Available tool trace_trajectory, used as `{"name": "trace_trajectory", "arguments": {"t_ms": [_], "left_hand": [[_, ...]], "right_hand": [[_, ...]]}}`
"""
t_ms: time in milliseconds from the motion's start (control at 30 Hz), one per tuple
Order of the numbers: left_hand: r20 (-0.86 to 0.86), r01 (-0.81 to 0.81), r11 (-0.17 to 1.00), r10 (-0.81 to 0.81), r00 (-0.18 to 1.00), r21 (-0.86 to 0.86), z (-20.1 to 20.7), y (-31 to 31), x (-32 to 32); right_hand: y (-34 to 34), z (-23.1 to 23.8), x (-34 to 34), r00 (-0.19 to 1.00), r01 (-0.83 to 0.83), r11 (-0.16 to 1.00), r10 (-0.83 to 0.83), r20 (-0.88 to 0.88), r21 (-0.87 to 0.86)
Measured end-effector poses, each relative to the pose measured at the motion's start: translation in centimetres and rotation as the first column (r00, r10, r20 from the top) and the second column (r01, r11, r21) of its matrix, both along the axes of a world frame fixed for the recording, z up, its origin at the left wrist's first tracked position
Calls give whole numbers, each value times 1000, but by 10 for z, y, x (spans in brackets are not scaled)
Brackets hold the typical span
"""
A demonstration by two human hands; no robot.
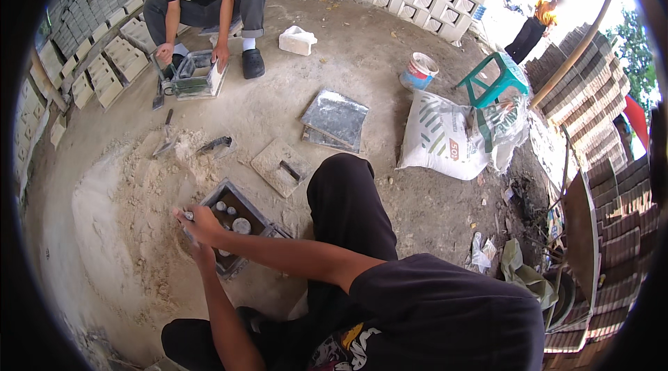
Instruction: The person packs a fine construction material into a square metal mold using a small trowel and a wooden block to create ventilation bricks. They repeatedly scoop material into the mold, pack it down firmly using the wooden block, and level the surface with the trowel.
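Note:
Before my bent knee lies a dark metal block mould (257, 212) with round metal cores (241, 225) standing inside. At its left side, next to heaped sand (156, 183), both my hands meet. My right hand (207, 225) is closed at the mould's left edge, and a small grey rounded tip (188, 216) shows by its fingers; the rest of what it grips is hidden. Just below it is my left hand (200, 251), its fingers mostly covered by the right hand and the mould's side. Beyond the mould rests a square plate with a dark handle (289, 170).
A trowel (165, 136) and a dark-handled tool (216, 145) lie by the sand. Opposite, a seated person handles another mould (195, 73). Flat dark plates (335, 119), a white sack (442, 136), a bucket (419, 70) and a green stool (495, 79) stand right.

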State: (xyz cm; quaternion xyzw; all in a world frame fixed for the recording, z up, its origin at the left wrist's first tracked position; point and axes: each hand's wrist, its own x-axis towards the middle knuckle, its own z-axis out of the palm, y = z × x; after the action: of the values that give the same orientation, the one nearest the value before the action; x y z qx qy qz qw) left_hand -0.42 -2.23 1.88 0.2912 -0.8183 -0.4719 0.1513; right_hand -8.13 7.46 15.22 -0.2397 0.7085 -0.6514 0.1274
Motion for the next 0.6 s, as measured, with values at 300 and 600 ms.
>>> {"name": "trace_trajectory", "arguments": {"t_ms": [300,600], "left_hand": [[76,-104,990,111,991,-101,-15,-7,18],[91,-211,977,214,973,-44,-14,-20,26]], "right_hand": [[7,20,-3,997,37,999,-37,-73,6],[4,30,-11,990,87,994,-80,-114,58]]}}
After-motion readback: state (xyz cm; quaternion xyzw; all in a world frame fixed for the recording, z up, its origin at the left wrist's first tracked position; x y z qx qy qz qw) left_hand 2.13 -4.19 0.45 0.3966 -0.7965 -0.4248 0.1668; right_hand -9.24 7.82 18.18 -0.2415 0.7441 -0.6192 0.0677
